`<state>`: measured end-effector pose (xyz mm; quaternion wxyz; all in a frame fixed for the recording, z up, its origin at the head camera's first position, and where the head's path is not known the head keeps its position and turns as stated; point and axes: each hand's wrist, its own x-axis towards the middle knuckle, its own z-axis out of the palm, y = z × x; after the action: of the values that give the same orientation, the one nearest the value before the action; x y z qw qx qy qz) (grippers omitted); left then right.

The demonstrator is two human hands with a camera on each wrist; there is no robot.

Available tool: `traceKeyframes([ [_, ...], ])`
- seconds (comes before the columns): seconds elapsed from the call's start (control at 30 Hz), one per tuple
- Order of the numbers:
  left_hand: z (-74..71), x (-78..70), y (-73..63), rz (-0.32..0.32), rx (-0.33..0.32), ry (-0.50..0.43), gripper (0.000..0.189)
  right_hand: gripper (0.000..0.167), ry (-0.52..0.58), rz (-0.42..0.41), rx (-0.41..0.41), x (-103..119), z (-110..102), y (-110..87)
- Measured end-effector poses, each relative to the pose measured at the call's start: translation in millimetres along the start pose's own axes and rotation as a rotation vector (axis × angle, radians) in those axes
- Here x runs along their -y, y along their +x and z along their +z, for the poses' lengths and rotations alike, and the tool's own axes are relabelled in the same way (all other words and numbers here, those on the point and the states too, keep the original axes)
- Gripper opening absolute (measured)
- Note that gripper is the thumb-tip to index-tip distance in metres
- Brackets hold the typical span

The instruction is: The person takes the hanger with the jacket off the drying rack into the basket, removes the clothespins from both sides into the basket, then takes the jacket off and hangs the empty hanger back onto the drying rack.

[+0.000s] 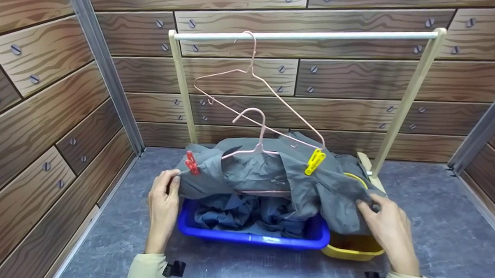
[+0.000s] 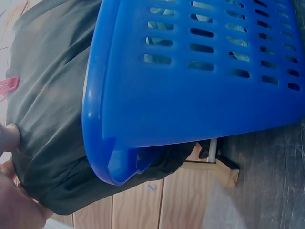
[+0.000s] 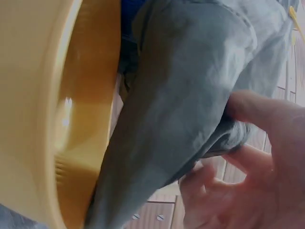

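A grey shirt [image 1: 252, 172] is spread over a blue basket [image 1: 252, 239], with a pink hanger [image 1: 263, 133] inside its neck opening. My left hand [image 1: 164, 202] pinches the shirt's left side between thumb and fingers, near a red clothespin [image 1: 192, 162] clipped on the shoulder. On the other side, my right hand [image 1: 388, 228] pinches the sleeve above a yellow bin [image 1: 352, 253]. A yellow clothespin [image 1: 315, 162] is clipped on that shoulder. In the right wrist view, thumb and fingers of the right hand [image 3: 248, 157] grip the sleeve's fabric [image 3: 176, 100].
A rack with a white bar [image 1: 308, 36] and wooden posts stands behind the basket. From its bar hangs a second pink hanger [image 1: 289, 107], its lower end reaching the shirt. More dark grey-blue cloth [image 1: 232, 214] lies in the basket. Wood-patterned walls [image 1: 233, 76] surround the grey surface.
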<state>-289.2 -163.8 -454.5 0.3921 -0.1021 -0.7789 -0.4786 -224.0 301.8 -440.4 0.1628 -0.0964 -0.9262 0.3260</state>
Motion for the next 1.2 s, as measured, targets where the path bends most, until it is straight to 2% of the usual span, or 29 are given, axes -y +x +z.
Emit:
traceKeyframes([
  [0.07,-0.1,0.0,-0.3,0.001,-0.001,-0.019,0.012,0.034,0.081,0.034,-0.005,1,4,2.2],
  [0.13,-0.1,-0.3,-0.4,0.002,0.004,-0.040,0.012,0.027,0.259,0.067,-0.026,4,9,4.2],
  [0.2,0.5,-0.8,-0.9,-0.003,0.014,-0.059,0.012,0.023,0.497,0.094,-0.040,8,16,5.7],
  [0.27,1.0,-2.0,-0.8,-0.010,0.029,-0.078,0.012,0.023,0.815,0.094,-0.017,13,21,6.8],
  [0.37,1.9,-6.0,-0.9,-0.022,0.045,-0.104,0.012,0.035,1.361,0.040,0.084,18,27,7.7],
  [0.43,0.8,-13.3,-0.7,-0.026,0.047,-0.121,0.012,0.043,1.655,-0.050,0.200,18,30,8.0],
  [0.5,-1.1,-22.9,-0.7,-0.023,0.043,-0.132,0.012,0.045,1.869,-0.114,0.304,19,33,8.0],
  [0.53,-2.3,-27.6,-0.7,-0.021,0.042,-0.134,0.012,0.046,1.937,-0.128,0.351,19,34,7.6],
  [0.63,-5.8,-38.6,-0.8,-0.020,0.042,-0.131,0.011,0.051,2.054,-0.092,0.443,21,39,5.8],
  [0.7,-6.8,-39.4,-1.4,-0.032,0.035,-0.121,0.011,0.051,2.051,-0.051,0.470,23,42,4.7],
  [0.77,-7.6,-39.7,-1.9,-0.045,0.026,-0.116,0.012,0.049,1.991,-0.024,0.481,25,45,3.7],
  [0.9,-7.8,-38.0,-2.2,-0.053,0.000,-0.105,0.012,0.040,1.787,0.025,0.469,28,51,2.7],
  [0.97,-7.4,-36.6,-1.6,-0.040,-0.011,-0.100,0.011,0.036,1.682,0.048,0.438,30,53,2.2],
  [1.0,-5.8,-30.7,-1.5,-0.033,-0.015,-0.094,0.011,0.033,1.609,0.062,0.403,31,53,1.9],
  [1.07,-6.1,-31.3,-0.6,-0.030,-0.013,-0.090,0.011,0.036,1.449,0.112,0.340,34,50,1.6],
  [1.1,-6.1,-30.3,-0.4,-0.030,-0.010,-0.089,0.011,0.042,1.339,0.118,0.293,34,47,1.7],
  [1.2,-2.6,-16.2,-0.8,-0.040,-0.003,-0.092,0.011,0.055,0.923,0.122,0.074,35,41,2.0],
])
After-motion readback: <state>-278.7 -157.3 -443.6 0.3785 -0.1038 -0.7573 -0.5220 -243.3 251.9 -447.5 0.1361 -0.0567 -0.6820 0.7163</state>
